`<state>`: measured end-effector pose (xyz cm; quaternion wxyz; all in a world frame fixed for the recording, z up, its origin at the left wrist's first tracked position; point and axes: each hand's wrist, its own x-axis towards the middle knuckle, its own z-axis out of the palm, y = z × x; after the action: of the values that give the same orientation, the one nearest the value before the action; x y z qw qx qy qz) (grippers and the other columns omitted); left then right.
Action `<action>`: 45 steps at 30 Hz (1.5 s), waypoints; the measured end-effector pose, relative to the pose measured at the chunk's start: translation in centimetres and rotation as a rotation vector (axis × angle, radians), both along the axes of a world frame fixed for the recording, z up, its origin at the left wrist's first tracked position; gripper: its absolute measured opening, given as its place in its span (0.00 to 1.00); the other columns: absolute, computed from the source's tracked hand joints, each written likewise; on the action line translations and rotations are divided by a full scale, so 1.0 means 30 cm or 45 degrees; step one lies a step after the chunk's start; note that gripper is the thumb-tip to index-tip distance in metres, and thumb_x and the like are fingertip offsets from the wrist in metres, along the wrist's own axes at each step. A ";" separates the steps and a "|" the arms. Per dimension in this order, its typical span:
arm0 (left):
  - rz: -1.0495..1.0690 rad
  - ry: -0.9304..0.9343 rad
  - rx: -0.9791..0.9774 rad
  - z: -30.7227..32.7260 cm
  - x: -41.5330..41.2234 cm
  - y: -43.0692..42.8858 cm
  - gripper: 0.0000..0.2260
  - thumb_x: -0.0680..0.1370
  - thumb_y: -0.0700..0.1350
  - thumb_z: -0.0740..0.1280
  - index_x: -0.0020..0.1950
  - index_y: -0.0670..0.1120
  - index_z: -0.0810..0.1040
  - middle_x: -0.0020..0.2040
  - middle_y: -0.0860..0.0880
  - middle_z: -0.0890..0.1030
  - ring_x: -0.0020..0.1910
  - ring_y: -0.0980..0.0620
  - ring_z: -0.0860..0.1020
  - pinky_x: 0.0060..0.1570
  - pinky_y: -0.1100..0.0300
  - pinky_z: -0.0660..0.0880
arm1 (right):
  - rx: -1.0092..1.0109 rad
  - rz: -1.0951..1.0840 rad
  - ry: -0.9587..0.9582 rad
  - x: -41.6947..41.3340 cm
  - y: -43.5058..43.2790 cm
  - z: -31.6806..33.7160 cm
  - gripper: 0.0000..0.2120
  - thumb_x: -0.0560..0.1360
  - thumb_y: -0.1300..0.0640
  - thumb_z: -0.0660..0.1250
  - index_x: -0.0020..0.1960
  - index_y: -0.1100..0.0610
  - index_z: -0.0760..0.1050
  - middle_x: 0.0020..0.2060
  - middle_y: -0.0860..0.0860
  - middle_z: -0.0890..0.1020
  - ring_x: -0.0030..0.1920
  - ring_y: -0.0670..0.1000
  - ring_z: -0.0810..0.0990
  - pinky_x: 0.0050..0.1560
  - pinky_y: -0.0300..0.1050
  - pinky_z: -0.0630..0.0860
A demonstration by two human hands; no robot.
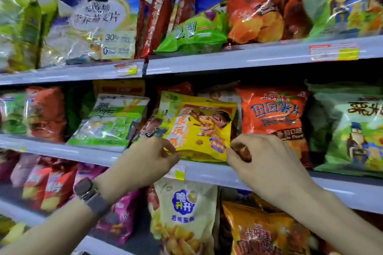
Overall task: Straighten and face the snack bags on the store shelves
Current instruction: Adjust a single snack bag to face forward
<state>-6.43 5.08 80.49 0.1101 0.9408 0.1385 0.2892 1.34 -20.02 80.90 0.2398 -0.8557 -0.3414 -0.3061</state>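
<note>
A yellow snack bag stands on the middle shelf, tilted slightly to the right, its front facing out. My left hand pinches its lower left corner. My right hand pinches its lower right corner. An orange chip bag stands upright just right of it, and a green and white bag leans to its left. A watch sits on my left wrist.
The top shelf holds a white cereal bag, two dark red bags, a flat green bag and orange chips. The lower shelf carries a pale yellow bag, an orange one and pink ones. Price tags clip the shelf edges.
</note>
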 end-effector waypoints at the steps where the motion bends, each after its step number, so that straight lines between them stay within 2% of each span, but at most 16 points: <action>1: 0.017 0.008 0.001 0.001 -0.015 0.050 0.12 0.79 0.59 0.70 0.54 0.54 0.86 0.39 0.58 0.85 0.41 0.55 0.81 0.43 0.57 0.77 | 0.035 0.032 0.015 -0.006 0.036 0.000 0.13 0.78 0.39 0.63 0.47 0.47 0.79 0.40 0.44 0.83 0.40 0.50 0.80 0.42 0.51 0.78; 5: 0.068 0.033 -0.011 0.018 -0.057 0.191 0.11 0.81 0.55 0.70 0.55 0.51 0.87 0.39 0.54 0.84 0.42 0.49 0.81 0.39 0.57 0.71 | 0.094 0.024 0.028 -0.005 0.157 0.011 0.15 0.78 0.42 0.65 0.57 0.51 0.80 0.39 0.47 0.82 0.36 0.54 0.80 0.44 0.53 0.79; 7: 0.057 0.000 -0.053 0.024 -0.040 0.234 0.13 0.82 0.55 0.69 0.58 0.48 0.86 0.44 0.50 0.87 0.46 0.46 0.83 0.42 0.56 0.74 | 0.008 -0.048 0.087 0.019 0.207 0.016 0.19 0.79 0.40 0.64 0.62 0.52 0.78 0.48 0.52 0.83 0.45 0.57 0.82 0.49 0.55 0.79; 10: -0.026 -0.050 -0.224 0.024 0.027 0.284 0.21 0.82 0.58 0.68 0.47 0.39 0.82 0.38 0.44 0.84 0.40 0.43 0.82 0.37 0.54 0.73 | -0.036 -0.015 0.219 0.065 0.270 0.015 0.21 0.78 0.37 0.63 0.59 0.53 0.77 0.52 0.52 0.82 0.51 0.57 0.80 0.52 0.54 0.78; 12: -0.111 -0.069 -0.402 0.023 0.082 0.300 0.24 0.82 0.59 0.68 0.46 0.37 0.82 0.38 0.42 0.85 0.40 0.42 0.84 0.41 0.52 0.79 | -0.015 0.008 0.283 0.087 0.299 0.016 0.20 0.79 0.39 0.65 0.59 0.55 0.78 0.56 0.51 0.80 0.59 0.60 0.77 0.56 0.52 0.74; 14: -0.209 -0.085 -0.625 0.016 0.134 0.297 0.22 0.82 0.56 0.69 0.49 0.36 0.84 0.40 0.43 0.85 0.39 0.45 0.85 0.47 0.50 0.85 | 0.016 0.019 0.318 0.105 0.313 0.017 0.20 0.79 0.41 0.65 0.63 0.54 0.77 0.64 0.50 0.75 0.69 0.60 0.71 0.62 0.52 0.70; 17: -0.247 -0.098 -0.857 0.011 0.213 0.285 0.18 0.82 0.51 0.71 0.41 0.37 0.81 0.39 0.43 0.79 0.35 0.46 0.80 0.42 0.52 0.82 | 0.038 0.052 0.393 0.124 0.320 0.017 0.28 0.79 0.40 0.64 0.74 0.52 0.72 0.78 0.49 0.66 0.79 0.55 0.62 0.72 0.51 0.64; 20: -0.274 -0.054 -0.940 0.026 0.253 0.272 0.13 0.82 0.50 0.72 0.45 0.40 0.82 0.39 0.42 0.81 0.34 0.48 0.78 0.39 0.55 0.78 | 0.147 0.120 0.493 0.134 0.331 0.025 0.25 0.80 0.45 0.66 0.74 0.54 0.72 0.75 0.49 0.71 0.77 0.54 0.63 0.59 0.43 0.62; 23: -0.242 -0.038 -0.878 0.032 0.276 0.261 0.11 0.83 0.46 0.70 0.45 0.40 0.80 0.48 0.40 0.86 0.42 0.47 0.81 0.49 0.50 0.81 | 0.290 0.157 0.426 0.143 0.341 0.031 0.24 0.80 0.47 0.67 0.73 0.53 0.74 0.78 0.48 0.67 0.79 0.51 0.62 0.69 0.46 0.62; 26: -0.196 -0.139 -0.771 0.028 0.285 0.250 0.14 0.83 0.47 0.68 0.60 0.36 0.79 0.60 0.40 0.83 0.58 0.41 0.82 0.61 0.45 0.79 | 0.469 0.170 0.484 0.173 0.348 0.028 0.25 0.78 0.43 0.69 0.73 0.51 0.75 0.74 0.48 0.73 0.74 0.53 0.70 0.74 0.53 0.66; 29: -0.235 -0.311 -0.835 0.023 0.264 0.251 0.20 0.83 0.48 0.66 0.72 0.38 0.74 0.68 0.41 0.80 0.63 0.41 0.81 0.64 0.44 0.78 | 0.653 0.243 0.699 0.211 0.361 0.024 0.30 0.78 0.45 0.71 0.76 0.53 0.70 0.59 0.47 0.81 0.60 0.49 0.79 0.62 0.48 0.72; 32: -0.277 -0.444 -0.826 0.003 0.240 0.267 0.10 0.84 0.48 0.65 0.61 0.44 0.78 0.55 0.41 0.86 0.52 0.36 0.84 0.55 0.33 0.80 | 0.863 0.361 0.921 0.255 0.374 0.010 0.26 0.77 0.49 0.73 0.72 0.54 0.71 0.59 0.47 0.80 0.60 0.49 0.78 0.62 0.47 0.72; 34: -0.301 -0.485 -0.868 -0.004 0.221 0.271 0.07 0.85 0.47 0.64 0.59 0.45 0.78 0.51 0.41 0.86 0.52 0.33 0.84 0.53 0.32 0.80 | 1.017 0.390 1.055 0.287 0.400 0.001 0.32 0.73 0.47 0.76 0.73 0.57 0.72 0.62 0.51 0.80 0.61 0.52 0.80 0.65 0.51 0.75; 38: -0.392 -0.496 -0.894 0.003 0.210 0.285 0.07 0.87 0.45 0.63 0.56 0.43 0.78 0.52 0.43 0.86 0.53 0.37 0.84 0.55 0.38 0.80 | 1.173 0.568 1.264 0.311 0.451 0.021 0.11 0.76 0.56 0.76 0.53 0.63 0.83 0.46 0.56 0.88 0.43 0.51 0.88 0.44 0.47 0.83; 42: -0.492 -0.423 -0.992 0.020 0.215 0.332 0.07 0.86 0.45 0.65 0.53 0.44 0.80 0.53 0.46 0.87 0.56 0.43 0.85 0.62 0.41 0.79 | 1.217 0.563 1.392 0.330 0.492 0.050 0.14 0.77 0.56 0.74 0.58 0.64 0.82 0.49 0.60 0.87 0.52 0.61 0.87 0.56 0.62 0.82; 45: -0.567 -0.335 -0.928 0.049 0.198 0.396 0.09 0.83 0.51 0.70 0.49 0.47 0.83 0.50 0.47 0.89 0.54 0.45 0.86 0.63 0.39 0.79 | 1.337 0.480 1.360 0.361 0.531 0.041 0.10 0.79 0.61 0.70 0.57 0.66 0.81 0.41 0.58 0.86 0.34 0.52 0.86 0.31 0.47 0.82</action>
<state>-0.48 16.97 81.95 0.5106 0.8027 0.0103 0.3079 12.18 -4.08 82.14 0.7945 -0.5889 -0.1293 0.0724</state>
